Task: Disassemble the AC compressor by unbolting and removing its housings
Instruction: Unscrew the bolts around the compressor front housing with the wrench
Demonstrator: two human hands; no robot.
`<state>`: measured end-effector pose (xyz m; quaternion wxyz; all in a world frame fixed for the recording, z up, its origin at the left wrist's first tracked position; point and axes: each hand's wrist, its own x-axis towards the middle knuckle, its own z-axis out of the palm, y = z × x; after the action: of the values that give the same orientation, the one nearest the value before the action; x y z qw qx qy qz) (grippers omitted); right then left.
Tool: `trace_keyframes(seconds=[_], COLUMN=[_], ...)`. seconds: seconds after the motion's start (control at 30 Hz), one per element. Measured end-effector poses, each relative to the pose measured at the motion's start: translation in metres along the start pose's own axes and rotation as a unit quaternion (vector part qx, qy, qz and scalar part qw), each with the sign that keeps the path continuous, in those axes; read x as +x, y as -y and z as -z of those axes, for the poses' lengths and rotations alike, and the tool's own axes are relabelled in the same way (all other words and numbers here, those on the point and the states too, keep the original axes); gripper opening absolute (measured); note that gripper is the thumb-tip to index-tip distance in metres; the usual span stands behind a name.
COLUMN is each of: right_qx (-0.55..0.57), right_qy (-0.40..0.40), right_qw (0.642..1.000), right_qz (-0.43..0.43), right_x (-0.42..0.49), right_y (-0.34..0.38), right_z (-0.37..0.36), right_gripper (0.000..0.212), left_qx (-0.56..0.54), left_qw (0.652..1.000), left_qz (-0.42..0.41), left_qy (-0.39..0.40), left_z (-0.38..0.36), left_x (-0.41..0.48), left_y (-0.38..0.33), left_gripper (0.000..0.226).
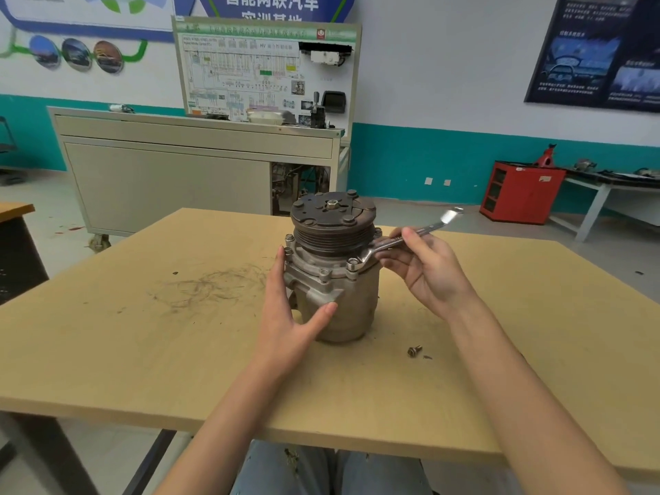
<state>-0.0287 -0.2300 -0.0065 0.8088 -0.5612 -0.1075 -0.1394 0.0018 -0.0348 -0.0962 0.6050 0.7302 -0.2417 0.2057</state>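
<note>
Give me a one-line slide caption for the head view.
Left hand steadies the upright AC compressor while the right hand holds a wrench on a housing bolt.

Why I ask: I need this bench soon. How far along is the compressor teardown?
Done: one dark bolt lies loose on the tan wooden table. In hand: the right hand holds a silver spanner on a flange bolt while the left hand steadies the grey metal compressor. Left: other flange bolts seated, housings unseparated.

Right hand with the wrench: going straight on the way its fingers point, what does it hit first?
Likely the compressor: the right hand points left at its housing just under the pulley, beside the bolt the wrench sits on. Depth unclear.
</note>
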Motion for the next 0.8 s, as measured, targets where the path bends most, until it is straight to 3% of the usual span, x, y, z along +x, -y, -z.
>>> trace_keyframes(seconds=[0.07, 0.13, 0.2, 0.3, 0.37, 0.47, 0.5, 0.6, 0.8], right_qx=[0.013, 0.031, 0.024, -0.137, -0.280, -0.501, -0.542, -0.600, -0.660], right_qy=[0.014, 0.003, -0.028, -0.079, -0.075, -0.038, -0.024, -0.006, -0.037], right_qw=[0.999, 0.999, 0.997, 0.961, 0.889, 0.666, 0.620, 0.564, 0.490], right_qz=[-0.033, -0.012, 0.068, 0.226, 0.355, 0.551, 0.566, 0.567, 0.568], right_x=[0.007, 0.010, 0.007, -0.003, -0.015, -0.028, -0.031, -0.038, -0.048], right_y=[0.003, 0.004, 0.010, 0.017, 0.014, 0.003, -0.001, -0.009, -0.021], right_z=[0.002, 0.002, -0.002, -0.013, -0.025, -0.042, -0.048, -0.059, -0.075], right_gripper=[0.027, 0.028, 0.029, 0.021, 0.016, 0.020, 0.019, 0.011, 0.010], left_qx=[0.003, 0.005, 0.009, 0.013, 0.014, 0.012, 0.009, 0.008, 0.001], left_qw=[1.000, 1.000, 1.000, 1.000, 1.000, 1.000, 1.000, 1.000, 1.000], left_qz=[-0.003, -0.002, -0.002, -0.002, -0.003, 0.005, 0.009, 0.007, 0.012], left_qy=[0.002, 0.004, 0.005, 0.007, 0.006, 0.008, 0.008, 0.014, 0.006], left_z=[0.001, 0.001, 0.001, 0.001, 0.001, 0.001, 0.001, 0.001, -0.002], left_x=[0.001, 0.000, 0.000, 0.001, 0.001, 0.000, 0.000, 0.001, 0.001], left_y=[0.000, 0.002, 0.002, 0.001, 0.000, -0.002, -0.002, -0.003, 0.000], left_gripper=[0.099, 0.097, 0.096, 0.094, 0.095, 0.099, 0.101, 0.101, 0.096])
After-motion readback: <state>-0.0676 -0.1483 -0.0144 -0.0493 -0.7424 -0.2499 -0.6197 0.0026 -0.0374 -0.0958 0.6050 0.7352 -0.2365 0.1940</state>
